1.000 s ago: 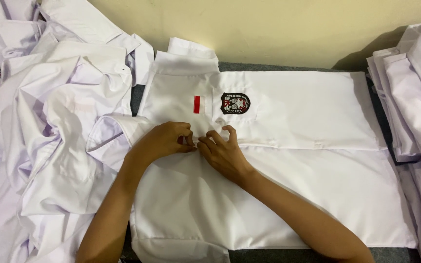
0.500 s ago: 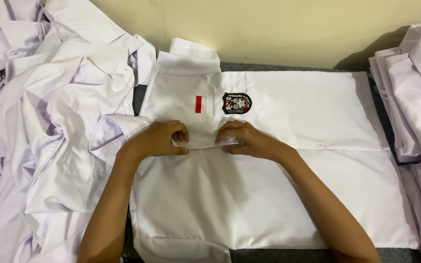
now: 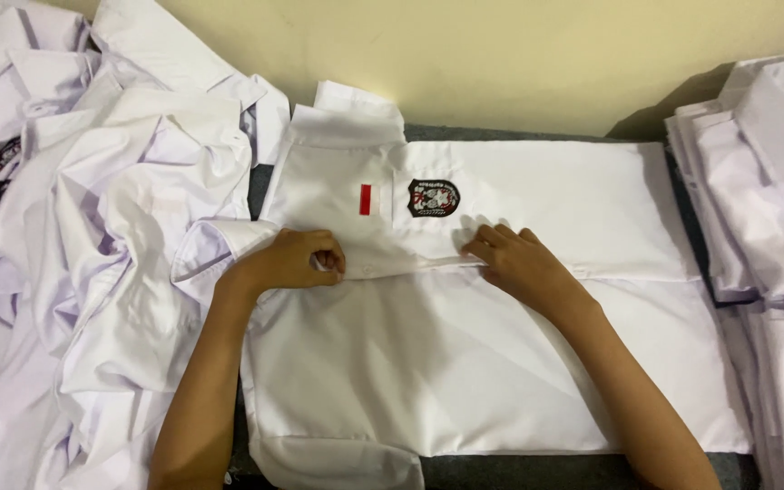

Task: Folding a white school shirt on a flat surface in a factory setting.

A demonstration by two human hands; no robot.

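Observation:
A white shirt [image 3: 501,363] lies spread flat in front of me, collar to the left, with a dark crest badge [image 3: 433,197] and a small red-and-white patch [image 3: 365,199] on its chest. My left hand [image 3: 297,261] pinches the shirt's front placket near the collar end. My right hand [image 3: 514,263] grips the same placket strip further to the right, below the badge. The strip is stretched taut between the two hands.
A loose heap of crumpled white shirts [image 3: 93,236] fills the left side. A stack of folded white shirts [image 3: 764,209] stands at the right. A pale yellow wall [image 3: 501,54] runs along the back. Dark grey table surface [image 3: 519,472] shows at the front edge.
My hands were together at the placket's middle. The right hand has slid to the right along the strip while the left stayed put, pulling the placket straight.

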